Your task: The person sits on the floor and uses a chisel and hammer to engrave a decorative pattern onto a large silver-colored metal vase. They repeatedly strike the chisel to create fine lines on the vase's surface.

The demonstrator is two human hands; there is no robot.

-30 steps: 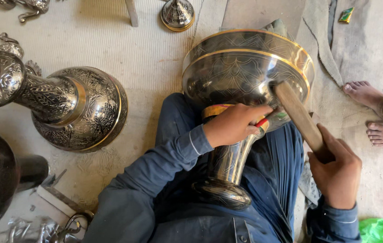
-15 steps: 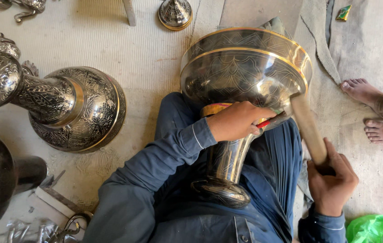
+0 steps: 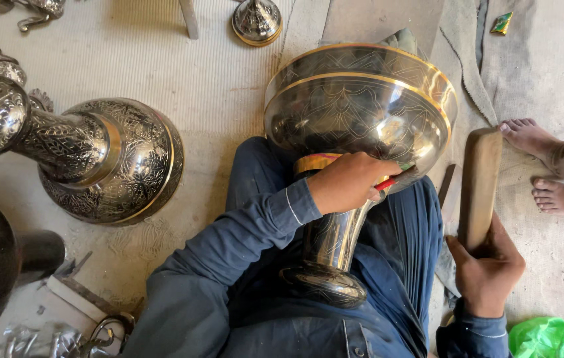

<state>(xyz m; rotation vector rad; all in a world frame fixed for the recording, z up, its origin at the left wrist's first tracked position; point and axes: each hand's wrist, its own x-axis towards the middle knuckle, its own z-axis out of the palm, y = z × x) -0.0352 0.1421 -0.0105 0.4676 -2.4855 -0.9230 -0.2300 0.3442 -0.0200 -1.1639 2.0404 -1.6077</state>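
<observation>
The engraved metal vase (image 3: 355,119) lay across the person's lap, its wide gold-banded bowl pointing away and its foot toward the body, much as it had half a second earlier. A second engraved vase (image 3: 96,159) lay on the floor to the left. The wooden mallet (image 3: 479,185), which had been against the bowl's right side, had swung clear of it. The right hand (image 3: 487,268) clenched its handle. The left hand (image 3: 348,182) gripped a red-tipped tool (image 3: 388,183) against the vase's neck.
</observation>
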